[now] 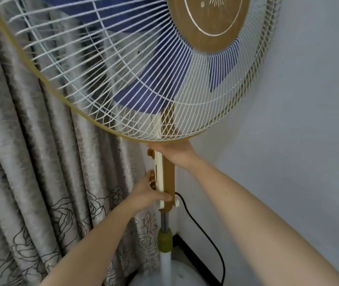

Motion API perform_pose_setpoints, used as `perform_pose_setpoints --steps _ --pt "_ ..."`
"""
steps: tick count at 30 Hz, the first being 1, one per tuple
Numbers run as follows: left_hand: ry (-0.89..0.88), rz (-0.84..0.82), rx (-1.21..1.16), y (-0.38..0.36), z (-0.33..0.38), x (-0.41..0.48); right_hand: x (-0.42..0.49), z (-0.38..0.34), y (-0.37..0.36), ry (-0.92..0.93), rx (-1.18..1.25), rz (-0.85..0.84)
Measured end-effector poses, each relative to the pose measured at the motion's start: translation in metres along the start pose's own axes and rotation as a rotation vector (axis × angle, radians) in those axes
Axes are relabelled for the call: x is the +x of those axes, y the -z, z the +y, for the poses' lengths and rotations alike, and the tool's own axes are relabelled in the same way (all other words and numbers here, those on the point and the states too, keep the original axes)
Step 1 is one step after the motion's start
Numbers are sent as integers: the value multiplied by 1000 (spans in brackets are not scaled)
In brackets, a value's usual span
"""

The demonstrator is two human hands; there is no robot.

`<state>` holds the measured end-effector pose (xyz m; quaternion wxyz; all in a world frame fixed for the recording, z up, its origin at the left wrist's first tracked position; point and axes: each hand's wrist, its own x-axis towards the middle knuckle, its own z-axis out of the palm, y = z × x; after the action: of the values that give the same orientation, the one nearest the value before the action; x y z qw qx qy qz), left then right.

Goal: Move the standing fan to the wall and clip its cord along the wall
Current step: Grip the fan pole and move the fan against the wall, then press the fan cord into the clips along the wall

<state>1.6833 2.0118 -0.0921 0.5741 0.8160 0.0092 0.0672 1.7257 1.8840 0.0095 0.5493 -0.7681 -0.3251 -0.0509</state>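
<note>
The standing fan [135,65] fills the upper view: white wire guard, gold rim, blue blades, gold centre disc. Its gold and cream control column [167,178] runs down to a chrome pole with a green collar [165,239]. My left hand [150,193] grips the lower part of the column by the gold knobs. My right hand [174,152] holds the top of the column just under the guard. The black cord [203,230] leaves the column's back and hangs in a loop to the floor on the right.
A grey curtain [30,172] with flower outlines hangs at the left behind the fan. A pale wall [298,131] with a dark skirting board [195,254] stands at the right. The fan's white round base [176,273] sits in the corner.
</note>
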Motion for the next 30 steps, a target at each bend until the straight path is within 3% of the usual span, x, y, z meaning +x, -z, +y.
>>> perform_pose_setpoints --steps 6,11,17,19,23,26,30 --pt "-63 78 -54 -12 -1 -15 -12 -9 15 -62 -30 -32" --pt "-177 482 32 -49 -13 -43 -35 16 44 -128 66 -58" --pt "32 767 -188 -91 -27 -52 -75 85 45 -317 105 31" --pt "126 738 -234 -108 -42 -55 -87 111 41 -394 64 75" --pt "243 531 -319 -135 -68 -53 -103 154 31 -478 -21 123" --pt "238 459 -367 -145 -70 -41 -112 179 25 -551 -48 190" --pt "134 467 -294 -153 -65 -32 -133 205 17 -683 -87 146"
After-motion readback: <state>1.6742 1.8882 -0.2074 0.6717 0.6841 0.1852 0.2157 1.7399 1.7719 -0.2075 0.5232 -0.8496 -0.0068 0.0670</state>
